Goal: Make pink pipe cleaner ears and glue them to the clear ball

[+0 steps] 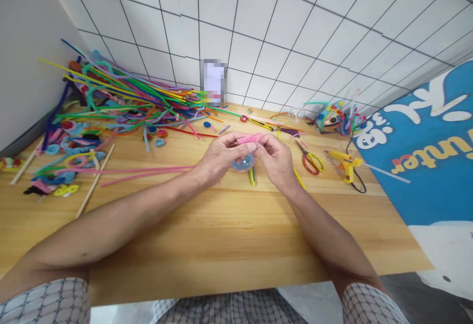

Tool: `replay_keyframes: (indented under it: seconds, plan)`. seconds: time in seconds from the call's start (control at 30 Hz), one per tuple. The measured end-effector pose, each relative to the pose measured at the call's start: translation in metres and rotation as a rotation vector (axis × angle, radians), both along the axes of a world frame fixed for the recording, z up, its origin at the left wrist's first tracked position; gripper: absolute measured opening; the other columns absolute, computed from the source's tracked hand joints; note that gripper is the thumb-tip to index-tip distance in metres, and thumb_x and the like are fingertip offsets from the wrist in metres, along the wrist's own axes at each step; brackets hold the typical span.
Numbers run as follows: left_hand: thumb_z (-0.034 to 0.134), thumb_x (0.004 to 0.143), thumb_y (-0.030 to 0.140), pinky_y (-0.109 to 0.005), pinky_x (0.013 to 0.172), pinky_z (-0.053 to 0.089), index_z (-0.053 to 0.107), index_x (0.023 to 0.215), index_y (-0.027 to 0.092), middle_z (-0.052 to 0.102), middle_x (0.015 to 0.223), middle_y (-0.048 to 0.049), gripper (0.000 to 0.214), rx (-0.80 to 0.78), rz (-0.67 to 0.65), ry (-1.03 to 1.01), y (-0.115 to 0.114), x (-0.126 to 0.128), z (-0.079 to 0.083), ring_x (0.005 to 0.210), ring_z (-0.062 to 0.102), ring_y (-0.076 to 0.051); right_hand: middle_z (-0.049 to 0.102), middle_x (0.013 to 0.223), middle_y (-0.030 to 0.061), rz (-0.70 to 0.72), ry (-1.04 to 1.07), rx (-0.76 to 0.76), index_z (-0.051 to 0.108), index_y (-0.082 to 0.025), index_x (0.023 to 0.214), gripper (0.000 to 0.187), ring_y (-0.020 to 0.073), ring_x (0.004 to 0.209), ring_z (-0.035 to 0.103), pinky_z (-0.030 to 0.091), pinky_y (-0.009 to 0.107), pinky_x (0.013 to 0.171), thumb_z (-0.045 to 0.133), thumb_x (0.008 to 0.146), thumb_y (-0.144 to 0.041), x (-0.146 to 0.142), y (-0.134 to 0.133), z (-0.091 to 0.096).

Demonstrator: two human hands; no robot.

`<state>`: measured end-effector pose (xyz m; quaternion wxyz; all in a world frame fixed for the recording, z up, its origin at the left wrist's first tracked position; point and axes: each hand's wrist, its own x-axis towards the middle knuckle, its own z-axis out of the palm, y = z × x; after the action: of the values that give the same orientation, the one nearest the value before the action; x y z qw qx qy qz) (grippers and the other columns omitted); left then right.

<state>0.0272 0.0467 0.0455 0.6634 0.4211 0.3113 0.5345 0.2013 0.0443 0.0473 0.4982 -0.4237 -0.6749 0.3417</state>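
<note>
Between both hands is a pink pipe cleaner (pixel 248 139), bent into a tight row of coils or folds. My left hand (pixel 220 155) pinches its left part, thumb lying across the front. The fingers of my right hand (pixel 275 159) are closed on its right end. Just below the fingertips sits a round clear plastic piece (pixel 242 165), bluish inside and partly hidden by the left thumb. A short yellow and green pipe cleaner piece (pixel 253 177) lies on the table beside it.
Scissors (pixel 311 162) and a yellow glue gun (pixel 346 165) lie to the right. Behind them stand decorated colourful balls (pixel 331 117). A large heap of pipe cleaners (pixel 148 95) fills the back left. Wooden sticks (pixel 96 178) lie at left; a phone (pixel 214 80) leans on the tiled wall.
</note>
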Motion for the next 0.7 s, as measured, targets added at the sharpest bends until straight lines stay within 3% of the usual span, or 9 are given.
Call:
replay_keyframes:
  seconds: [0.2,0.37,0.5,0.7]
  plan:
    - [0.103,0.066,0.053,-0.022,0.056,0.041,0.086,0.09,0.017,0.065,0.065,0.0015,0.047,-0.003,0.005,-0.012,0.001,-0.001,0.0,0.059,0.051,-0.009,0.063,0.071,-0.0021,0.023,-0.036,-0.044,0.064,-0.022,0.077,0.05,0.0138,0.065,0.053,0.043,0.03,0.062,0.078,0.091,-0.069,0.001,-0.001,0.009]
    - [0.102,0.066,0.057,-0.022,0.057,0.043,0.08,0.08,0.017,0.065,0.065,0.001,0.047,-0.02,0.021,-0.027,0.004,-0.004,0.001,0.059,0.054,-0.009,0.072,0.077,-0.0002,0.031,0.013,-0.068,0.071,-0.022,0.089,0.034,0.0153,0.068,0.062,0.05,0.029,0.065,0.08,0.091,-0.055,0.002,-0.002,0.015]
    - [0.101,0.068,0.055,-0.022,0.056,0.039,0.075,0.075,0.016,0.062,0.062,0.0017,0.047,-0.015,0.005,-0.023,0.004,-0.003,0.0,0.057,0.051,-0.009,0.071,0.073,-0.001,-0.024,-0.004,-0.065,0.073,-0.022,0.088,0.024,0.0146,0.066,0.061,0.048,0.028,0.062,0.077,0.091,-0.045,0.002,-0.003,0.013]
    - [0.102,0.066,0.051,-0.023,0.056,0.038,0.069,0.069,0.016,0.059,0.06,0.0026,0.048,-0.025,0.0,-0.019,0.002,0.0,0.0,0.055,0.048,-0.008,0.074,0.076,0.0,-0.014,0.008,-0.093,0.074,-0.021,0.091,0.023,0.015,0.067,0.064,0.051,0.029,0.064,0.075,0.09,-0.044,0.0,-0.002,0.011]
